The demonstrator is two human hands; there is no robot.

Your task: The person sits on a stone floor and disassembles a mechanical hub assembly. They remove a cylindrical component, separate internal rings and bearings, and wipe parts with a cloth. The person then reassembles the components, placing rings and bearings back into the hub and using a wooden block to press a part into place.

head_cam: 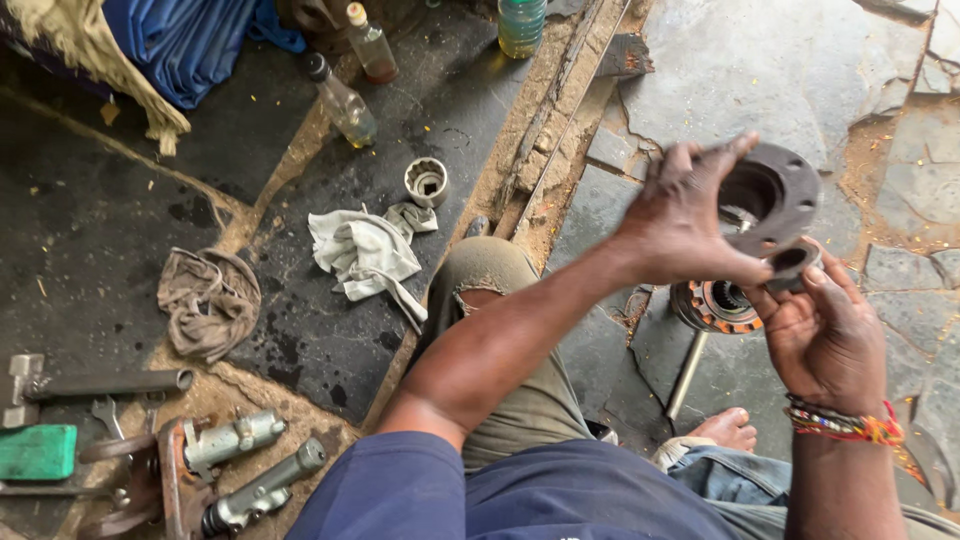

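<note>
I see my left hand [690,215], forearm raised across my knee, gripping the flanged metal hub [775,195] at chest height. My right hand [825,335], palm up, pinches a small ring [793,262] against it.

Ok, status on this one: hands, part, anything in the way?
Left hand grips flange. Right hand holds small ring at it. Hub below; nothing blocking.

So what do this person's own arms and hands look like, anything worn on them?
Both hands are bare, no gloves. The left hand comes from a forearm bare up to a dark blue short sleeve. The right hand has a multicoloured beaded bracelet at the wrist; no watch or rings visible.
</note>
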